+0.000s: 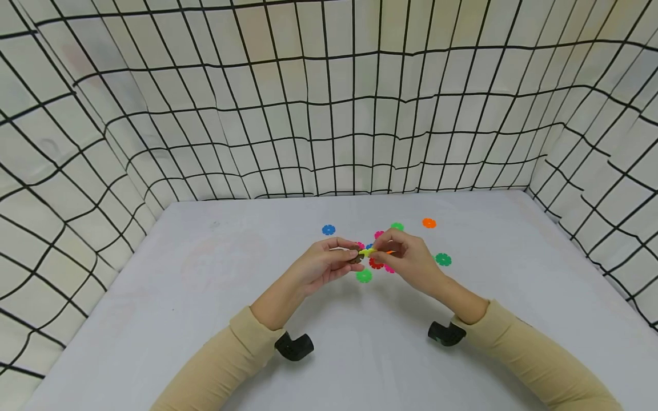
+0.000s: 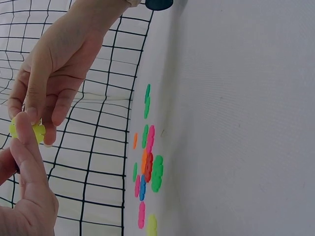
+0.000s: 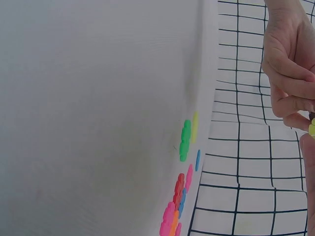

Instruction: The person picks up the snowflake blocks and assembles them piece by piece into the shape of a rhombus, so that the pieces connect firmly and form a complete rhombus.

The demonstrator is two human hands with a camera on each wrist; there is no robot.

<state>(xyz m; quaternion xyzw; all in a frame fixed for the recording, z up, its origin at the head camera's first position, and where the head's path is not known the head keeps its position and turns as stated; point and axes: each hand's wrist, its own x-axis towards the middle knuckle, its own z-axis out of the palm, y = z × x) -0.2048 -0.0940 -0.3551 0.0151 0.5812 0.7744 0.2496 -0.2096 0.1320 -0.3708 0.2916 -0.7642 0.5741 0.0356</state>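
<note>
My left hand [image 1: 327, 265] pinches a brown notched plastic disc [image 1: 356, 258] between thumb and fingers, raised over the table. Facing it, my right hand [image 1: 411, 260] grips a yellow-green notched disc [image 1: 366, 252] by its edge. The two discs meet edge to edge at an angle between the hands. In the left wrist view the yellow-green disc [image 2: 39, 132] shows at the fingertips of both hands, partly covered by them. Only a sliver of that disc [image 3: 312, 129] appears in the right wrist view, where the left hand [image 3: 290, 69] is seen from the side.
Several notched discs lie on the white table around the hands: blue [image 1: 328, 229], orange [image 1: 429, 223], green [image 1: 443, 260], light green [image 1: 364, 276] and red [image 1: 376, 264]. Others overlap behind the right hand. A black grid on white cloth [image 1: 329, 114] walls the table's back and sides.
</note>
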